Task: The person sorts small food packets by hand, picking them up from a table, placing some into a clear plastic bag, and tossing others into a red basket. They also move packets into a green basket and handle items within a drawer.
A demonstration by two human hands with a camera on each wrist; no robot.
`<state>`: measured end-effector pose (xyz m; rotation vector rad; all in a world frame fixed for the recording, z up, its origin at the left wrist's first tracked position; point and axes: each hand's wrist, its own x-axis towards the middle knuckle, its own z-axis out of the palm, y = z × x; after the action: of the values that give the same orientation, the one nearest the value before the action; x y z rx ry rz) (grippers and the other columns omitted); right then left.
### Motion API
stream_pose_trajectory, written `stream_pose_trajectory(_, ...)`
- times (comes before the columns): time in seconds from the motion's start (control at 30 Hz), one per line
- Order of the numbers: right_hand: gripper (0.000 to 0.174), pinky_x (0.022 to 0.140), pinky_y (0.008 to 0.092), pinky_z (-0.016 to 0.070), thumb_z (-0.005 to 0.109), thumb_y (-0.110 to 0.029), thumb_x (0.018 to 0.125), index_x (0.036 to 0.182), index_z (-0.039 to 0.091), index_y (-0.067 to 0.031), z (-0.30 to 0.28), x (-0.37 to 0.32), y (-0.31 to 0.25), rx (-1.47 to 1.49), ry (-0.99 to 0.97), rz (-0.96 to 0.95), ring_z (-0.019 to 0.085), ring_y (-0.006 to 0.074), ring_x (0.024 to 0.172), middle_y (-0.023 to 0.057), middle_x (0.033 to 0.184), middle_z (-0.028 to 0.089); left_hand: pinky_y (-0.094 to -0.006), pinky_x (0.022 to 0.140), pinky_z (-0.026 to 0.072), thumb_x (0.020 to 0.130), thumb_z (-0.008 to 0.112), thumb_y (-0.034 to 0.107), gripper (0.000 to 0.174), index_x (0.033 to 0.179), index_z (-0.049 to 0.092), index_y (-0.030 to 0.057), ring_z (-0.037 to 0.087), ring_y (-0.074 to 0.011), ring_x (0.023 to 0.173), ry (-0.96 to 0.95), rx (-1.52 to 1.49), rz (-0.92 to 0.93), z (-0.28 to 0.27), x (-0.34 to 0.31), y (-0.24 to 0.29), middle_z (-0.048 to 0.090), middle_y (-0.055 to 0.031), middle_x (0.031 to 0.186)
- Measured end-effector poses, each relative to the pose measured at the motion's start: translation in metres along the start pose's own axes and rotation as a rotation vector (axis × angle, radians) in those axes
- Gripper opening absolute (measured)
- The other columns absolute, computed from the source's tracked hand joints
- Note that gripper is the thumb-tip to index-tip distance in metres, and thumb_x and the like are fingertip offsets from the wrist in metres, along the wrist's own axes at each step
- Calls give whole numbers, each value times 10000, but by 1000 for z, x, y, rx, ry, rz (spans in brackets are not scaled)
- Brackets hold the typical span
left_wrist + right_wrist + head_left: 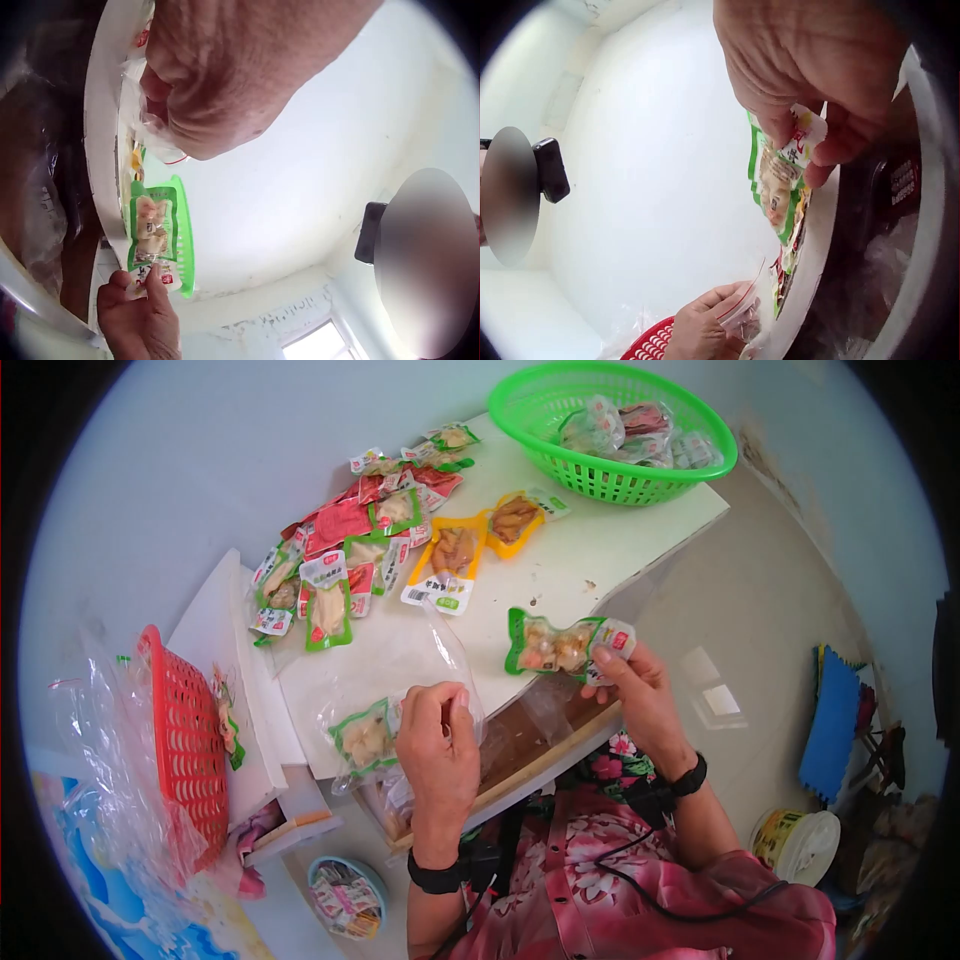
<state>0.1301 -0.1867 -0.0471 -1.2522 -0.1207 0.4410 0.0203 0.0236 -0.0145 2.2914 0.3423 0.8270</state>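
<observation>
My right hand [640, 695] pinches one end of a green-edged vacuum snack packet [560, 645] between thumb and fingers, holding it over the table's front edge. Pale chunks show through its clear face; in the left wrist view the same packet [155, 229] stands upright above the fingertips. My left hand [440, 745] grips the top of a clear zip bag [450, 650], whose red seal line shows in the right wrist view beside the left hand [705, 322]. Inside the bag lies another green-edged packet [365, 738], low on the tabletop.
Several green, red and white packets [335, 525] are heaped at the table's back left, with two yellow-edged packets [455, 550] beside them. A green basket [620, 480] holds bagged packets. At left stands a red basket [185, 750]; below the tabletop is an open drawer [530, 750].
</observation>
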Motion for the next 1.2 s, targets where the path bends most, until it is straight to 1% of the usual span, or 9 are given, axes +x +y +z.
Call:
stream_pose_trajectory(0.17, 299, 589, 207, 505, 648, -247, 1034, 1244, 682, -37, 10, -3, -22, 21, -9, -69, 680, 91, 703, 23, 991, 727, -323, 682, 486, 963, 643, 37, 46, 980, 659, -3, 606, -196, 759, -7, -65, -75, -1, -2, 6, 612, -96, 854)
stream_pose_trajectory(0.27, 285, 572, 205, 516, 653, -226, 1031, 1226, 684, -21, 31, -6, -32, 1, -31, -95, 672, 82, 680, 23, 957, 723, -382, 650, 477, 950, 637, 15, 48, 997, 637, 12, 604, -293, 769, -6, -22, -24, 0, -3, 3, 612, -135, 888)
stream_pose_trajectory(0.37, 278, 559, 205, 518, 655, -215, 1032, 1220, 688, -13, 43, -3, -25, -20, -74, -60, 663, 69, 674, 20, 937, 723, -304, 672, 467, 980, 623, 51, 55, 976, 630, -3, 561, -180, 718, 48, -8, -9, -3, -3, 9, 593, -88, 858)
stream_pose_trajectory(0.47, 270, 549, 207, 517, 659, -209, 1029, 1209, 693, -11, 48, -2, -19, -41, -172, 21, 663, 68, 662, 23, 921, 719, -285, 668, 449, 994, 613, 58, 57, 977, 614, 3, 534, -149, 707, 75, -121, -21, -6, -1, 15, 578, -65, 856)
stream_pose_trajectory(0.57, 261, 541, 212, 516, 647, -201, 1035, 1194, 694, 0, 47, -3, -19, -113, -232, 58, 665, 76, 652, 28, 896, 711, -276, 665, 438, 1005, 604, 62, 56, 983, 609, 11, 521, -116, 718, 56, -310, -160, -9, -4, 7, 582, -43, 863)
stream_pose_trajectory(0.67, 254, 535, 213, 513, 630, -202, 1044, 1168, 694, 10, 50, -2, -24, -87, -227, 53, 667, 80, 645, 28, 879, 705, -265, 669, 434, 1012, 603, 71, 53, 998, 604, 20, 517, -92, 734, 26, -245, -115, -12, -3, 15, 608, -35, 886)
stream_pose_trajectory(0.97, 234, 508, 218, 490, 631, -193, 1037, 1165, 656, 1, 65, 20, -23, -68, -273, -1, 671, 92, 639, 26, 893, 711, -333, 641, 475, 866, 771, 85, 262, 1065, 608, 37, 579, -206, 722, 93, 154, 59, -9, 3, 27, 604, -71, 858)
stream_pose_trajectory(1.07, 208, 483, 222, 469, 627, -178, 1034, 1154, 650, -10, 67, 19, -27, -68, -274, 97, 651, 84, 616, 27, 902, 711, -368, 646, 489, 862, 749, 55, 225, 1045, 620, 43, 607, -240, 737, 30, 107, -10, -9, -2, 14, 616, -87, 866)
stream_pose_trajectory(1.2, 186, 440, 213, 403, 619, -167, 1035, 1141, 646, -16, 74, 17, -26, -68, -261, 125, 584, 68, 548, 23, 878, 697, -402, 651, 490, 848, 711, 5, 169, 989, 628, 46, 620, -279, 762, 62, 105, 52, -11, 1, 10, 609, -103, 864)
